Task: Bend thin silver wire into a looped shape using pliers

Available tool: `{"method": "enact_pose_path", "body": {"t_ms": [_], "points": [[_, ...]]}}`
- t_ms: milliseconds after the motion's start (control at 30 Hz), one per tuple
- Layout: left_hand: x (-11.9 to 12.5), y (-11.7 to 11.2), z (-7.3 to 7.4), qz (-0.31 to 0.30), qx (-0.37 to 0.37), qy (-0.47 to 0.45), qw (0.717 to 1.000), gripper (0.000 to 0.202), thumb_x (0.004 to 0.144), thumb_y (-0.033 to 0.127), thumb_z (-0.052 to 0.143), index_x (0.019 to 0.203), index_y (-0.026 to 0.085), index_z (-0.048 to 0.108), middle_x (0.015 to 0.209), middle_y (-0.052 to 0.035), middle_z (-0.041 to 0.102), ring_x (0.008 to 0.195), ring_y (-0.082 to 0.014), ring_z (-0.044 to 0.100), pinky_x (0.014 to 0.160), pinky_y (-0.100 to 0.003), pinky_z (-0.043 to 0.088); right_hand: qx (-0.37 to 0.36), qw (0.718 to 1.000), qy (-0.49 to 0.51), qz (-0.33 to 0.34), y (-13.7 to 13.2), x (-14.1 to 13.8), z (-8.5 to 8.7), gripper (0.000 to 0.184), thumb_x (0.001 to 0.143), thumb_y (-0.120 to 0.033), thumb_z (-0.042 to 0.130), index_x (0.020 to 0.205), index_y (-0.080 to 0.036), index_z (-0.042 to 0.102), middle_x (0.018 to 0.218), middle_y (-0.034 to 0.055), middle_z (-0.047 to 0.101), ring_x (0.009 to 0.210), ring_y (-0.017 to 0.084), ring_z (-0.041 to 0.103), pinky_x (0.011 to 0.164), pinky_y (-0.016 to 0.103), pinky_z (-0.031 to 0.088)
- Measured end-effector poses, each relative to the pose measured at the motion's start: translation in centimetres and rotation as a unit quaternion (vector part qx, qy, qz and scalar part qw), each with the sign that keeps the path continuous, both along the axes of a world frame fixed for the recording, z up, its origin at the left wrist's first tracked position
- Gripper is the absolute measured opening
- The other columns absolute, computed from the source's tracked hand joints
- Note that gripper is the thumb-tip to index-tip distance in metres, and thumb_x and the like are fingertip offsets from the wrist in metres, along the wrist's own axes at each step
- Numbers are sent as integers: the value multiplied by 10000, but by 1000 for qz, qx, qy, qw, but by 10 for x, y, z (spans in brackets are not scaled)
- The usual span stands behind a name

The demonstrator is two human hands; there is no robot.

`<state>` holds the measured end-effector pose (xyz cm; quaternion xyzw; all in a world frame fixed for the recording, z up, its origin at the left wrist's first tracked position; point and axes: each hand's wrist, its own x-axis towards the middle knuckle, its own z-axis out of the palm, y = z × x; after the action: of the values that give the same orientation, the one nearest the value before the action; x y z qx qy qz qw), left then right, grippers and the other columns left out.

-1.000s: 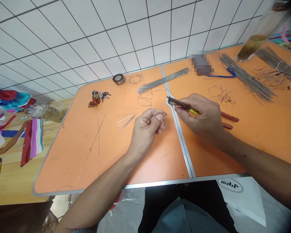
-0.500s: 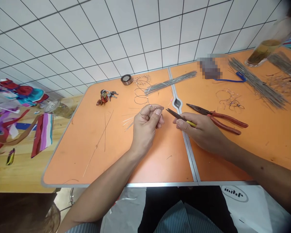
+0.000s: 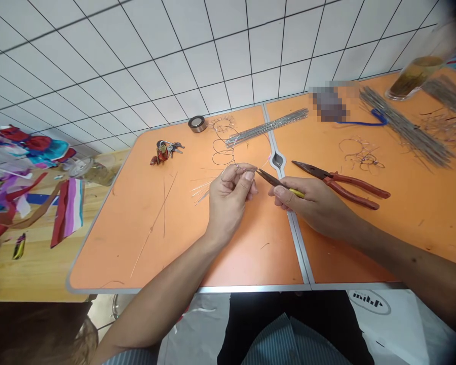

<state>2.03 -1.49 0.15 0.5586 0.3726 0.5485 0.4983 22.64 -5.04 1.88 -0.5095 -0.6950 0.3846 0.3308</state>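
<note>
**Wire loop pinched at the left fingertips, yellow-handled pliers closing in from the right**

I see my left hand [image 3: 230, 200] raised over the orange table [image 3: 144, 238], fingers curled in and thumb pressed against the forefinger, pinching a thin wire loop [image 3: 235, 171] at its top. The loop sits right at those fingertips, arching just above the knuckles, with its free end pointing toward the right.

My right hand [image 3: 313, 208] is closed around the yellow-handled pliers [image 3: 279, 183], gripping the handle with thumb and fingers wrapped over it. The dark nose of the tool points left, its tip just beside the wire's end at my left fingertips; I cannot tell whether metal touches metal. The two hands are near each other, either side of the table's metal seam [image 3: 294, 230].

Just beyond my right hand lie the red-handled pliers [image 3: 342, 183], flat on the table and untouched. Farther back, a bundle of straight wires [image 3: 268, 126] lies across the seam, with some bent wire rings [image 3: 222, 147] between it and my left hand. A few loose wire strands [image 3: 203, 190] lie just left of my left hand. A bunch of keys [image 3: 165, 150] and a roll of tape [image 3: 197, 123] sit toward the far left of the table.
</note>
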Motion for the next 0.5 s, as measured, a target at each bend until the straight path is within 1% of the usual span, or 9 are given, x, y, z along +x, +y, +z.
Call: {"method": "enact_pose_path", "body": {"t_ms": [267, 500], "points": [[1, 0, 0, 5, -3, 8, 1000, 212, 998, 453, 789, 1046, 247, 802, 691, 20, 626, 603, -115, 542, 561, -251, 452, -11, 1000, 4, -12, -2, -2, 4, 423, 1109, -455, 542, 763, -218, 598, 710, -8, 593, 665, 156, 562, 583, 324, 341], [1, 0, -1, -4, -3, -2, 1000, 183, 1009, 422, 783, 1055, 247, 803, 686, 25, 626, 602, -113, 532, 562, -249, 447, -9, 999, -28, -22, -4, -2, 7, 428, 1108, -447, 534, 741, -227, 531, 677, -34, 487, 618, 138, 447, 569, 330, 298]]}}
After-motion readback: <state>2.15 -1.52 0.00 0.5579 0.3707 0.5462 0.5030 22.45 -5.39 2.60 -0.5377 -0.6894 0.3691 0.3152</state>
